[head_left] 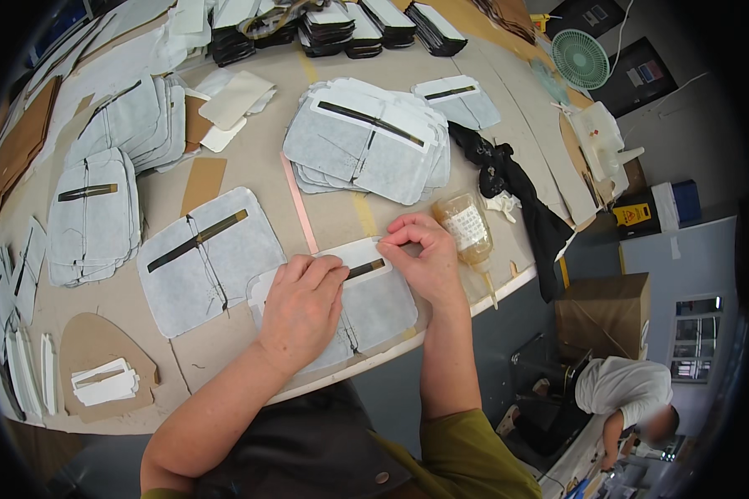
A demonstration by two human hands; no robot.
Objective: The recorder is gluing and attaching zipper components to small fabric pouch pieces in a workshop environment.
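Observation:
A pale grey fabric panel (383,308) with a dark strip (364,269) along its middle lies at the table's front edge. My left hand (301,309) rests flat on the panel, fingers pressing the strip's left part. My right hand (424,258) pinches the panel's upper edge near the strip's right end. A white band runs along the top of the panel under my fingers. Another grey panel (208,258) with the same kind of strip lies just left of it.
A glue bottle (468,229) lies beside my right hand. Stacks of grey panels (366,141) sit behind and at the left (91,216). A black cloth (516,191) drapes over the table's right edge. Cardboard templates (100,366), a green fan (581,58). Another person crouches below right (624,391).

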